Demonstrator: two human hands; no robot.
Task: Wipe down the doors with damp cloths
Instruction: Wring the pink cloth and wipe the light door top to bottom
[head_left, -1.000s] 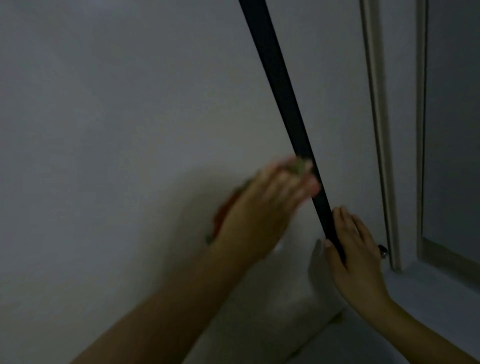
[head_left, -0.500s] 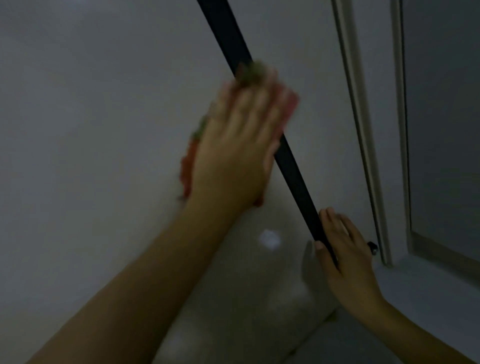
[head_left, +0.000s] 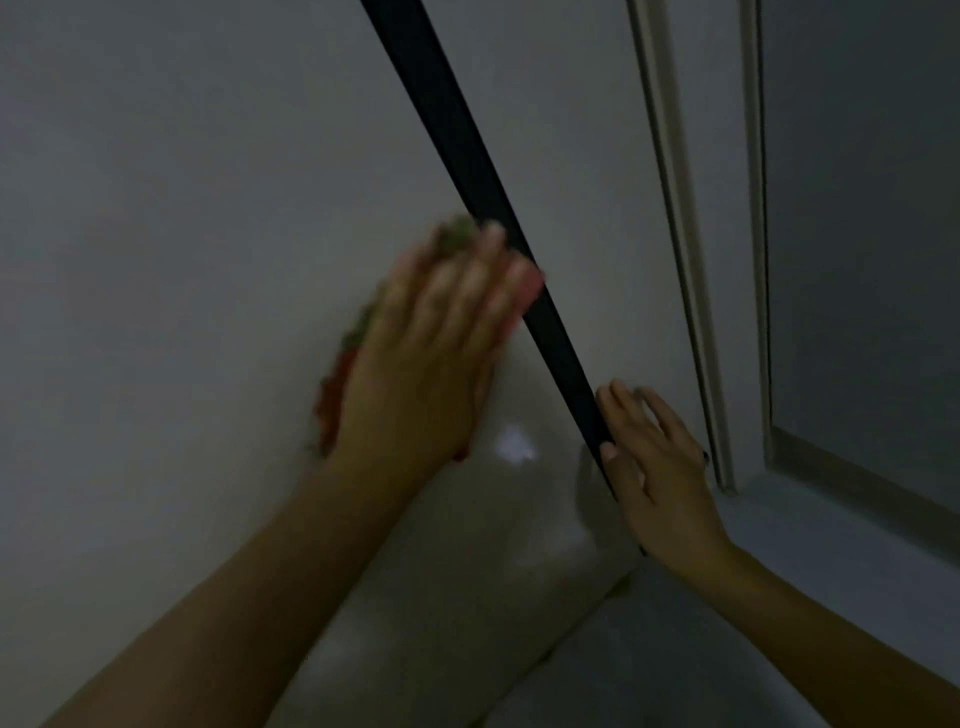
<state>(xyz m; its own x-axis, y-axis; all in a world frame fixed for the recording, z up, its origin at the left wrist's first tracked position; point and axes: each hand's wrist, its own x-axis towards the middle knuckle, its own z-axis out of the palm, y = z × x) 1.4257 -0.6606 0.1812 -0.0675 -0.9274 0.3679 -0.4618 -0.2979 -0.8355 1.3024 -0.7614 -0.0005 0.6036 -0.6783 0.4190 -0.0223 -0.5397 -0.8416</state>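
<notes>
A pale door (head_left: 182, 260) fills the left of the dim view, its dark edge (head_left: 467, 156) running diagonally down to the right. My left hand (head_left: 436, 343) lies flat with straight fingers on a red and green cloth (head_left: 337, 384), pressing it against the door face just left of the dark edge. The cloth shows only at the hand's left side and above the fingertips. My right hand (head_left: 654, 462) holds the door's edge lower down, thumb on the near face and fingers behind the edge.
A pale door frame (head_left: 685, 249) with moulding stands to the right of the door's edge. Beyond it a grey wall panel (head_left: 857, 208) and a skirting strip (head_left: 857, 478) meet the floor (head_left: 779, 597). A small light reflection (head_left: 511, 447) shows on the door.
My left hand swept the cloth up the door face half a second ago and has come part of the way back down. My right hand has kept its hold on the door's edge.
</notes>
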